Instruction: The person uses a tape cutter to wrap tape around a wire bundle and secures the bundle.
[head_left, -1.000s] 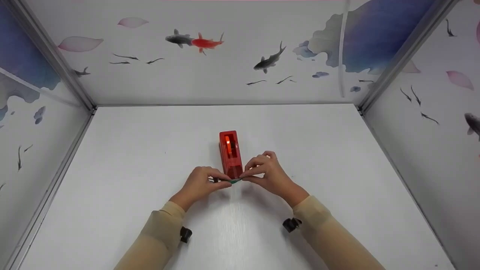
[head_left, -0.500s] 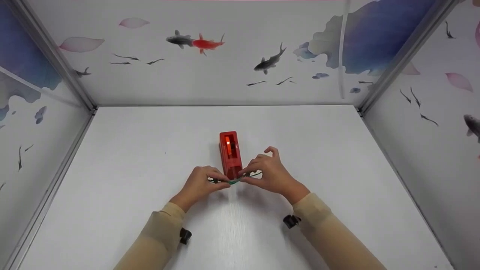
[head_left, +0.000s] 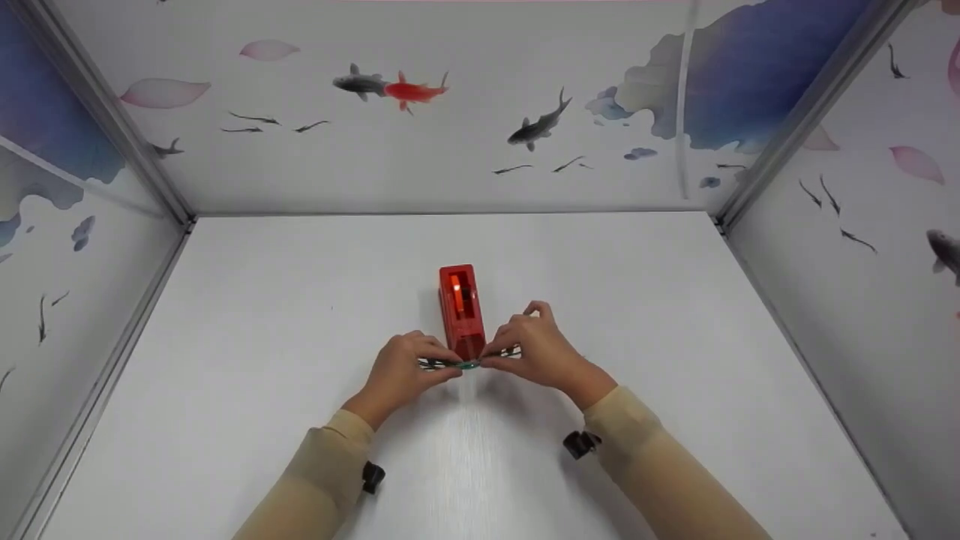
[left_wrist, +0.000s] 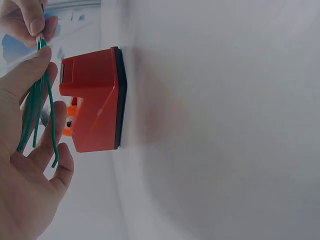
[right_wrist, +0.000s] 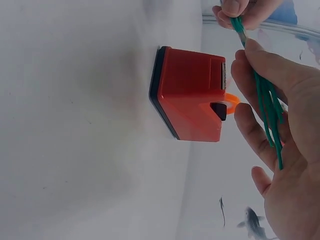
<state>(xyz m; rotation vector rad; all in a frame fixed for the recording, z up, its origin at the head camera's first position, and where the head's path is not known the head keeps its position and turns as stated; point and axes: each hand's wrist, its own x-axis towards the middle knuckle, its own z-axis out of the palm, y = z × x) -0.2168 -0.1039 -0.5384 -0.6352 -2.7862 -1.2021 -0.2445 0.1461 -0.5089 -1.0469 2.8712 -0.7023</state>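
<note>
Here, the left hand (head_left: 401, 369) and right hand (head_left: 541, 351) are pinching the green wires (head_left: 470, 365) in a narrow thumb-and-finger hold, probably to bunch them, while loose ends (right_wrist: 273, 120) are trailing back and the tape dispenser (head_left: 465, 322) is standing just beyond the grip.

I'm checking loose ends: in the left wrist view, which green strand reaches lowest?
The rightmost green strand, nearest the red tape dispenser; it runs apart from the other strands, whose visible ends stop higher.

Red tape dispenser (left_wrist: 97, 102), its base (left_wrist: 121, 97) black, its wheel (head_left: 457, 291) orange, green strands (right_wrist: 270, 110) by its near end, white tabletop (head_left: 270, 300) beneath it, white fish-patterned wall (head_left: 450, 165) behind it
</note>
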